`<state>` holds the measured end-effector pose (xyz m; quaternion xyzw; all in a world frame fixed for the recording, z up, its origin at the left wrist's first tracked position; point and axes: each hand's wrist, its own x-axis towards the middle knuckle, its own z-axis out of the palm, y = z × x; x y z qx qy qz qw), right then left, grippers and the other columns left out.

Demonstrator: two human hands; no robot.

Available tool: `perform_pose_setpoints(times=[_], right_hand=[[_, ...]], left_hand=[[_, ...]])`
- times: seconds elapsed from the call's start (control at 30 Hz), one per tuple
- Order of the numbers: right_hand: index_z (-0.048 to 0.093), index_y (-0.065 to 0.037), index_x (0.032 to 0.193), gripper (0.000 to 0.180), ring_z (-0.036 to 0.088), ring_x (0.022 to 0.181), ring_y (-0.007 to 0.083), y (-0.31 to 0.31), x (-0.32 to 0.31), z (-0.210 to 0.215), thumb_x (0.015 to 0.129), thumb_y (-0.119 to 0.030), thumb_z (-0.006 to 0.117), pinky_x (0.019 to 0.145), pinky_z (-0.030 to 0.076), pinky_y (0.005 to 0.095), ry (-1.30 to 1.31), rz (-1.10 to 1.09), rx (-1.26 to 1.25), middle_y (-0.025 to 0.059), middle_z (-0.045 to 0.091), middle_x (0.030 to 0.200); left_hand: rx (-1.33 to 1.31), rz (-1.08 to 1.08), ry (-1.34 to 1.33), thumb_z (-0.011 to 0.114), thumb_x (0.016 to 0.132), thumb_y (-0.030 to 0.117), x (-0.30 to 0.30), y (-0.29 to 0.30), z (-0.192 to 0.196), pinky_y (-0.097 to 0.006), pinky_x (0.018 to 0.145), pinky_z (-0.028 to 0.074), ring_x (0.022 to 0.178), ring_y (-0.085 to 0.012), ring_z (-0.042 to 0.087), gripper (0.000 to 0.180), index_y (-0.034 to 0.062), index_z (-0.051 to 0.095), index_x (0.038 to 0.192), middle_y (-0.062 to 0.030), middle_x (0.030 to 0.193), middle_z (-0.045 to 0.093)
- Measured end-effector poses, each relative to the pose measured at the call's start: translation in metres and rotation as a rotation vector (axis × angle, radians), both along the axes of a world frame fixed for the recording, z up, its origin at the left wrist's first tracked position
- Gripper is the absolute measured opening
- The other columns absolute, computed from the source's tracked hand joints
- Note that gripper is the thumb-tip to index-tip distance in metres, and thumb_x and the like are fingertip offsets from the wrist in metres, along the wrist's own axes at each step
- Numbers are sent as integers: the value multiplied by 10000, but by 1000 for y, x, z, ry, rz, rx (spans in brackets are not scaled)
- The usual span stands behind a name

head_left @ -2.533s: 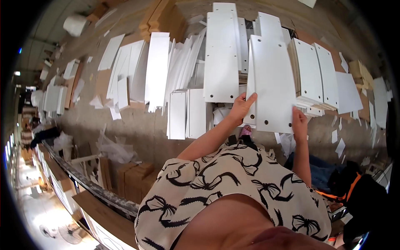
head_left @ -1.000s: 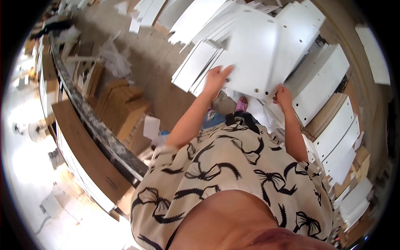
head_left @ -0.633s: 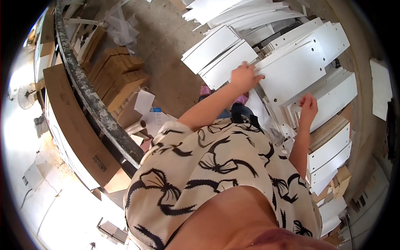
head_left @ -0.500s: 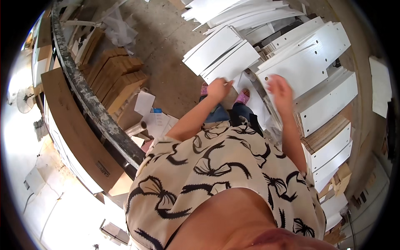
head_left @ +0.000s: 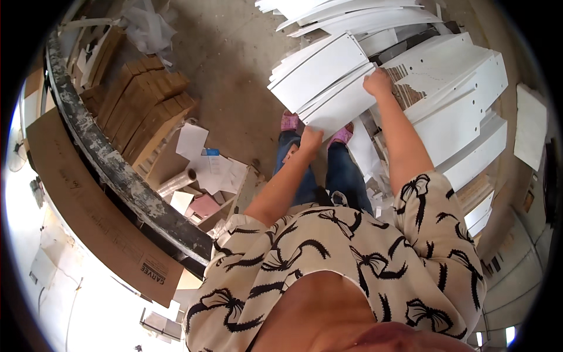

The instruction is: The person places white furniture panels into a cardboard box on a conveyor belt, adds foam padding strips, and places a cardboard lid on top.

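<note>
A flat white panel (head_left: pixel 343 98) lies at the near side of a pile. At its near-left corner my left hand (head_left: pixel 311 141) is closed on the edge, fingers mostly hidden. My right hand (head_left: pixel 378 82) grips the same panel's far-right corner. Just beyond it, a second white panel (head_left: pixel 319 64) rests on more sheets of the same kind. Whether the near panel is lifted off the pile I cannot tell.
Stacked white panels with drilled holes (head_left: pixel 448 111) stand to the right. Long white boards (head_left: pixel 358 23) lie at the far side. On the left are brown cardboard bundles (head_left: pixel 141 105), a worn dark rail (head_left: pixel 111 155), a long carton (head_left: pixel 94 205) and a clear film roll (head_left: pixel 177 182).
My right hand has come forward and left from above the holed panels onto the white panel's corner. My left hand has closed at the near-left corner. My upper body has shifted.
</note>
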<state>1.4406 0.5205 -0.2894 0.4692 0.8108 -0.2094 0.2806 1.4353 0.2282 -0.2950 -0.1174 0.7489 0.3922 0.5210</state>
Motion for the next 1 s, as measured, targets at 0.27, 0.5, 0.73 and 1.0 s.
perform_pose_setpoints(times=[0.27,0.5,0.73,1.0], right_hand=[[391,69,1187,574,389,1169,361,-21,-30,51,794,-323,539,995,325,407,175,44,228,244,428,1243],[366,37,1259,683,423,1147,351,-13,-83,8,767,-361,622,985,327,421,326,60,101,247,424,1258],[458,24,1185,532,459,1056,396,-16,-41,33,742,-198,653,930,358,428,528,54,230,228,542,1111],[444,4,1209,491,435,1071,369,7,31,183,783,-175,613,929,378,412,738,33,490,191,510,1157]], left_hand=[[124,338,10,603,792,117,-34,-8,61,-285,640,427,797,-159,525,377,-4,482,1127,-58,938,536],[272,488,78,648,768,74,-110,-12,30,-284,706,449,812,-173,545,303,-39,489,1000,-105,930,562],[239,419,5,609,780,-15,-102,-11,71,-268,690,462,847,-171,582,404,-56,488,1163,-96,996,603],[434,354,-5,573,804,-39,-48,14,163,-297,770,502,899,-192,604,362,-69,488,1155,-132,1045,605]])
